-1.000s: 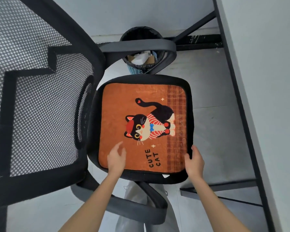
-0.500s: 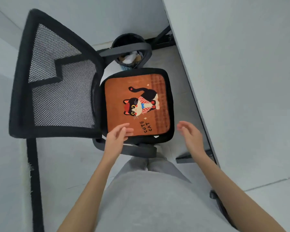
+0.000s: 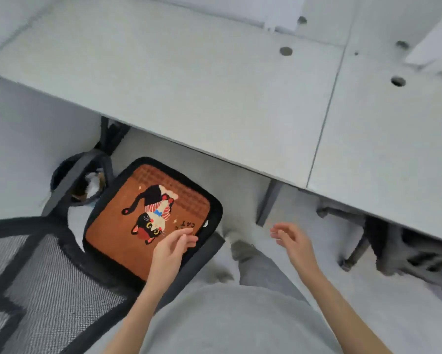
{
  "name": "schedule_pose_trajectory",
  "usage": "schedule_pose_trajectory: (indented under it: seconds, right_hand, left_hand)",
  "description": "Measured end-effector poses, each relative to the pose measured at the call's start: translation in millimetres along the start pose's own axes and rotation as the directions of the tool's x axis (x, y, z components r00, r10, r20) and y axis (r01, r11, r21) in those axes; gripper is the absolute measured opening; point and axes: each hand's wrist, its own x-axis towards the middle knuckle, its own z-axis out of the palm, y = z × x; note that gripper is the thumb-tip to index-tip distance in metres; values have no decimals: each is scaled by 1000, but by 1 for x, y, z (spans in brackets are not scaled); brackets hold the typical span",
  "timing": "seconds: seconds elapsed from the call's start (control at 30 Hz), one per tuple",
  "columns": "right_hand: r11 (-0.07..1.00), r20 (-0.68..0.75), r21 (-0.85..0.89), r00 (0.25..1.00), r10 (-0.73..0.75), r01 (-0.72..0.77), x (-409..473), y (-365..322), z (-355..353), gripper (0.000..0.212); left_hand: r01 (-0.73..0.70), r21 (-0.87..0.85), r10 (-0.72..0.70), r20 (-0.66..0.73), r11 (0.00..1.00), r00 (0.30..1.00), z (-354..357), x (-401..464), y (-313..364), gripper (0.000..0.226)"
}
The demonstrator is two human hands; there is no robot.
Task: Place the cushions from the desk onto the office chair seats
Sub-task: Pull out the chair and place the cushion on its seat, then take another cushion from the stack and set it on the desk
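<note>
Pale grey desk (image 3: 214,93) surface fills the upper part of the view; no cushion shows on the visible portion of it. Below its near edge stands the office chair (image 3: 48,277), mesh back at lower left, with a waste bin (image 3: 61,180) beyond the armrest.

Task item: the orange cat cushion (image 3: 128,226) lies flat on the chair seat, inside the black seat rim.

Hand state:
- Left hand (image 3: 167,254): fingers loosely extended, holding nothing; the cushion's near corner lies directly beneath the fingertips, contact not determinable.
- Right hand (image 3: 295,241): fingers relaxed and slightly curled, holding nothing; the cushion lies well to the left of these fingers, the desk edge ahead of and above them.

Step in hand, as a judgement: placement of this cushion appears complete and both hands are free.

Next move, as a judgement: locate a further cushion on the desk, outside the present view, and grip it with both hands before carrying it to another seat
</note>
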Motion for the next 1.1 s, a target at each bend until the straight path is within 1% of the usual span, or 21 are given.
schedule_pose_trajectory:
  seconds: [0.1, 0.2, 0.27, 0.37, 0.47, 0.53, 0.6, 0.67, 0.7, 0.77, 0.8, 0.87, 1.0, 1.1]
  right_hand:
    - [986, -209, 137, 971, 119, -91, -60, 44, -22, 29]
    - [962, -340, 217, 912, 231, -163, -124, 94, -33, 29]
    - [927, -417, 318, 849, 324, -198, -166, 121, -37, 31]
    - [847, -501, 498, 736, 456, -185, -221, 154, -45, 28]
    - [747, -564, 658, 594, 574, -97, -263, 189, -59, 24]
    - [671, -573, 741, 501, 648, -20, -284, 214, -73, 24]
    - [605, -553, 795, 453, 699, 36, -302, 240, -94, 26]
    - [580, -533, 814, 444, 720, 37, -320, 264, -121, 27]
    - [584, -533, 811, 443, 721, 26, -329, 275, -138, 27]
    - [611, -553, 792, 428, 715, 3, -345, 293, -174, 28]
    - [628, -570, 778, 417, 708, -3, -353, 299, -195, 28]
    - [647, -604, 762, 397, 691, 35, -363, 305, -241, 29]
    - [701, -721, 688, 283, 632, 189, -372, 312, -348, 31]
    - [733, -774, 633, 214, 596, 249, -372, 324, -427, 28]
  left_hand:
    - [-85, 150, 46, 245, 985, 968, 23, -9, 0, 31]
    - [-185, 195, 76, 461, 963, 884, 61, -23, 8, 31]
    - [-240, 190, 86, 589, 952, 804, 95, -37, 18, 31]
    - [-326, 174, 77, 772, 929, 631, 154, -65, 38, 31]
    - [-420, 149, 67, 887, 895, 457, 221, -97, 51, 26]
    - [-470, 125, 67, 926, 874, 371, 270, -122, 54, 25]
    - [-509, 111, 52, 954, 853, 296, 317, -150, 53, 23]
    - [-540, 110, 23, 972, 835, 234, 359, -181, 48, 24]
    - [-551, 112, 13, 976, 827, 219, 378, -195, 45, 25]
    - [-555, 126, -5, 977, 822, 214, 411, -222, 40, 27]
    - [-549, 136, -14, 975, 825, 221, 426, -235, 38, 26]
    - [-531, 175, -43, 967, 829, 251, 451, -253, 36, 26]
    - [-507, 200, -50, 955, 838, 293, 508, -279, 33, 30]
    - [-507, 229, -86, 953, 831, 291, 568, -298, 32, 29]
